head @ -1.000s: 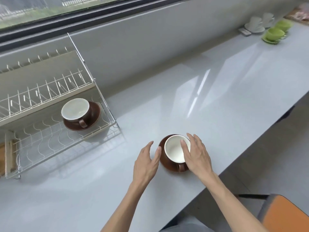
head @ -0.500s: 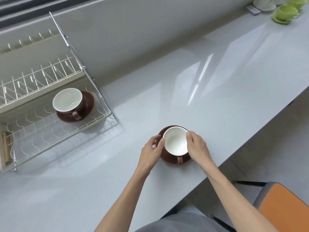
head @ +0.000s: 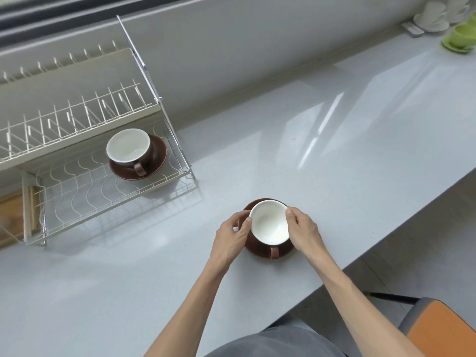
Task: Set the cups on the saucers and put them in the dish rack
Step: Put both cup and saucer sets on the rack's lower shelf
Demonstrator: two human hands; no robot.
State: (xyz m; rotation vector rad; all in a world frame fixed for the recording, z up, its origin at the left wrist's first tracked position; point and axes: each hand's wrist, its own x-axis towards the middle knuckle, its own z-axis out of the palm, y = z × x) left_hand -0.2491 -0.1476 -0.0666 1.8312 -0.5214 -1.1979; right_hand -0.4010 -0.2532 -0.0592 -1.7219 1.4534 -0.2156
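A brown cup with a white inside [head: 269, 222] stands on a brown saucer [head: 283, 251] on the grey counter, handle toward me. My left hand [head: 231, 237] grips the saucer's left edge and my right hand [head: 302, 231] grips its right edge, thumbs resting against the cup's rim. A second brown cup [head: 128, 148] on its saucer [head: 157, 161] sits on the lower shelf of the wire dish rack [head: 85, 191] at the left.
White cups on a saucer [head: 432, 18] and a green cup and saucer [head: 461, 38] stand far right by the wall. A wooden board [head: 13, 217] lies at the rack's left. An orange chair seat [head: 443, 328] is below the counter edge [head: 386, 238].
Both hands have closed in from beside the cup onto the saucer's two edges. The view has shifted down and nearer to the rack.
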